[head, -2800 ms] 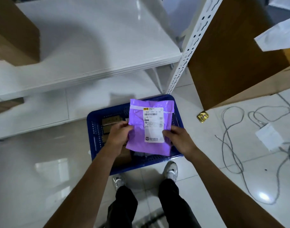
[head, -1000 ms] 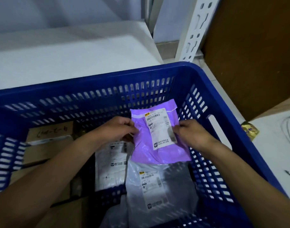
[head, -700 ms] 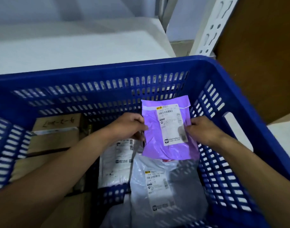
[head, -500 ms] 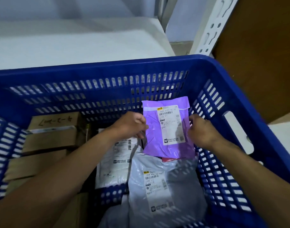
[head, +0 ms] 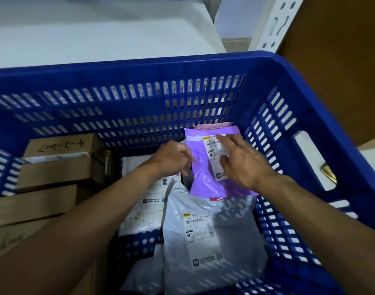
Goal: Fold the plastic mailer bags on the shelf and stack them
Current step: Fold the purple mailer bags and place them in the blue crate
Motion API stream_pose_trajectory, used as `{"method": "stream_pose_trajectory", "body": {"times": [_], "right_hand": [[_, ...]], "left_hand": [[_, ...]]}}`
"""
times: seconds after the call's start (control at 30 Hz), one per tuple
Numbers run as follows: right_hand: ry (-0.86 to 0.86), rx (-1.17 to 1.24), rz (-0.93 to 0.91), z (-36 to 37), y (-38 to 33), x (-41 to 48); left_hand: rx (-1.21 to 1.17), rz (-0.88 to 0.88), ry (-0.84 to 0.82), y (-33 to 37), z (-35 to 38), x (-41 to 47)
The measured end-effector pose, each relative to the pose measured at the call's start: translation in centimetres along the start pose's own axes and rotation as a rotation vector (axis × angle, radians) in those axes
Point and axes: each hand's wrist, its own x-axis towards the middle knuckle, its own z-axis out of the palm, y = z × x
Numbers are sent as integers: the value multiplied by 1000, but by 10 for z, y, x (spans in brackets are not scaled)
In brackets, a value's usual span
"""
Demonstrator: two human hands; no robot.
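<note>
A purple mailer bag (head: pixel 203 177) with a white label lies in the far right corner of the blue crate (head: pixel 139 67), on top of a pink bag (head: pixel 212 125). My left hand (head: pixel 171 158) pinches its left edge, fingers curled. My right hand (head: pixel 239 160) lies spread over its label with the fingers straight. A grey mailer bag (head: pixel 214 228) lies nearer to me in the crate. A white mailer bag (head: pixel 144 209) sits left of the grey one, partly under my left forearm.
Several brown cardboard boxes (head: pixel 57 169) fill the crate's left side. Behind the crate runs a white shelf board (head: pixel 97 35) with a perforated white upright (head: pixel 273 24). A brown panel (head: pixel 335 60) stands at the right, and a gold wrapper (head: pixel 328 173) lies on the floor.
The purple bag went from held above the crate down into its far right corner. My right hand left the bag's right edge and now lies flat over the label.
</note>
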Motion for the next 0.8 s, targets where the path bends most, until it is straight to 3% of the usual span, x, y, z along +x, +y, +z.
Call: {"method": "stream_pose_trajectory", "body": {"times": [0.2,0.27,0.33,0.4,0.43,0.53,0.63,0.8], "right_hand": [[-131,-126,-115,22,20,0],[-113,-132,-126,27,30,2],[-67,-108,-137,30,32,6],[-2,-109,-179,34,32,13],[28,-111,-200,36,31,16],[89,-150,-249,46,33,25],[69,-166,-233,55,39,29],[114,-122,-219,68,40,37]], "left_hand": [[-24,-75,-27,-8,13,8],[32,-58,124,-3,19,5],[183,-2,421,4,27,-1],[269,219,644,7,41,-5],[308,371,680,7,49,-6],[459,613,633,0,77,2],[482,628,507,-6,94,11],[562,661,437,-21,100,30]]}}
